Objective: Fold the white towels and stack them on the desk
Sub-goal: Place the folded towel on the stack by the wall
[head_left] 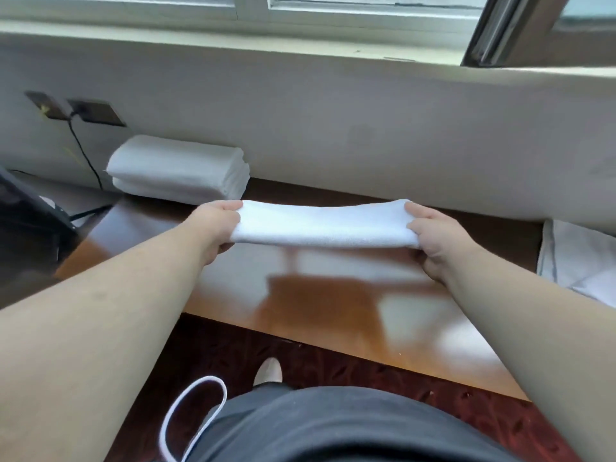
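- Nearest me, my dark clothing (pixel 350 428) fills the bottom of the view, with a white cord (pixel 196 415) looping off its left side and the toe of one shoe (pixel 268 371) on the dark red carpet (pixel 366 365); the rest of my legs is cut off by the frame.
- My forearms reach forward over the glossy brown bench (pixel 316 295), whose shine blurs its surface with window reflections.
- My left hand (pixel 216 225) is clamped on the left end of a folded white towel (pixel 320 225), thumb on top; the fingers underneath are hidden by the cloth.
- My right hand (pixel 430 235) pinches the right end in the same grip, its fingertips tucked out of sight.
- The towel hangs stretched between both hands above the bench, its long axis running left to right, roughly parallel to the wall; I cannot tell whether its underside touches the wood.
- A stack of folded white towels (pixel 180 170) sits at the back left of the bench against the wall, long side likewise left to right.
- At the right edge, a white cloth (pixel 580 258) is cut off by the frame.
- A black cable (pixel 83 148) drops from a wall socket (pixel 96 111) behind the stack.
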